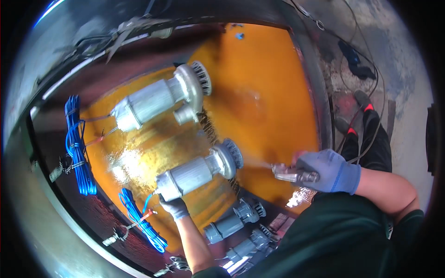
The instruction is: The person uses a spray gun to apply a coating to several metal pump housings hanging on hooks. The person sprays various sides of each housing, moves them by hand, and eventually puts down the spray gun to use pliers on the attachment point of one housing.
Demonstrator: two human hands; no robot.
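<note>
My gloved right hand [327, 171] is closed around a metal spray gun [291, 174], its nozzle facing left. A pale mist spreads from it toward the strainer end of a silvery submersible pump [192, 176]. At the opposite end of that pump, my gloved left hand [174, 207] grips the cable end from below, its fingertips partly hidden by the pump. A blue cable coil [141, 222] lies beside my left forearm, joined to this pump. Farther off lies a second, larger silvery pump [150, 103] with a round volute and slotted strainer.
Two dark grey pumps [229, 227] lie near my body. Another blue cable coil [79, 148] hangs at the left. Under the pumps is a wet, shiny orange surface [273, 92] inside a dark metal frame. A hose [381, 111] runs past my legs at the right.
</note>
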